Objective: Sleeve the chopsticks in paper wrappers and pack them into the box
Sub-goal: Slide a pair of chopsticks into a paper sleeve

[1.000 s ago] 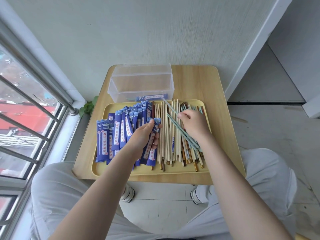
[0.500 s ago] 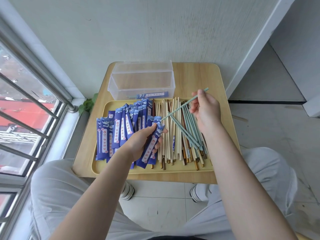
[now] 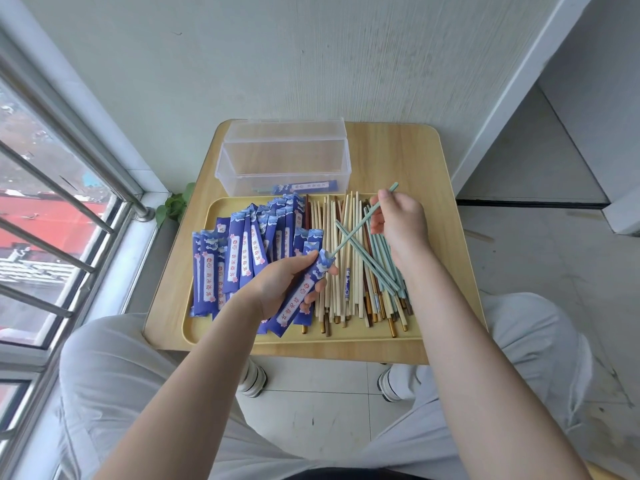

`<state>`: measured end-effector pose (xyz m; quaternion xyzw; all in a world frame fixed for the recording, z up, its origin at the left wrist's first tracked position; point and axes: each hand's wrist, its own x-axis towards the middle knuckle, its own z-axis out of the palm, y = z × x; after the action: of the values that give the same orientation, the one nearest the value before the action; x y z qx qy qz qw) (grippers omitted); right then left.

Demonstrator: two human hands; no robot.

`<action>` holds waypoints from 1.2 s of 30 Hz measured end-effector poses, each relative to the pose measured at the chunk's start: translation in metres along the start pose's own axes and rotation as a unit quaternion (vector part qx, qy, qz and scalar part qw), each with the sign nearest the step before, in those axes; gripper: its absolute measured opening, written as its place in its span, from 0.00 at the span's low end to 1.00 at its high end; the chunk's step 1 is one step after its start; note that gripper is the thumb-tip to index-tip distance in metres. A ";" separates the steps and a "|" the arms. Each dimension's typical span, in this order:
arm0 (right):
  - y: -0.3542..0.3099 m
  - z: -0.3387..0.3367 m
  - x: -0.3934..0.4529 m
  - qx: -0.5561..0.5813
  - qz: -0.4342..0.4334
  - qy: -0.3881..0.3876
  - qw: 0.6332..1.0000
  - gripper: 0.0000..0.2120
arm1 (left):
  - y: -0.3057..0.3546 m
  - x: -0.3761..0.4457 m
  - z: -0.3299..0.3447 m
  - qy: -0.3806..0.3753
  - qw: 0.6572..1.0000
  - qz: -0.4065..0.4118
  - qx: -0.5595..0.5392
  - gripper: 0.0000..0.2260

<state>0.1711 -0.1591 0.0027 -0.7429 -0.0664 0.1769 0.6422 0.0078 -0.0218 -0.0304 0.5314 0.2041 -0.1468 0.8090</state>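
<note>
Meanwhile, right hand (image 3: 398,220) pinching teal chopstick (image 3: 353,233), tip at wrapper (image 3: 304,292) mouth

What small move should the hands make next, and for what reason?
Probably push the light blue chopstick down into the blue paper wrapper. Its lower tip is just at the wrapper's open top, which the left hand holds angled toward it. The right hand pinches the chopstick near its upper end, so sliding it along its own line should sleeve it.
</note>
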 end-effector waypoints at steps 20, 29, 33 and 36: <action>0.042 0.000 -0.013 -0.491 -0.073 -0.047 0.867 0.05 | 0.016 0.015 0.020 0.208 0.977 -0.037 0.007 0.20; 0.057 0.005 -0.009 -0.505 -0.036 -0.064 0.860 0.15 | 0.007 0.016 0.019 0.232 0.972 -0.033 0.024 0.19; 0.058 0.006 -0.010 -0.498 -0.028 -0.077 0.863 0.15 | 0.006 0.014 0.019 0.236 0.971 -0.030 0.020 0.19; 0.055 0.005 -0.011 -0.485 -0.017 -0.100 0.869 0.17 | 0.006 0.014 0.019 0.233 0.972 -0.028 0.021 0.19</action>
<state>0.1524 -0.1669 -0.0503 -0.9380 -0.2198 0.1848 0.1939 0.0257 -0.0373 -0.0254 0.5623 0.3989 -0.0457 0.7230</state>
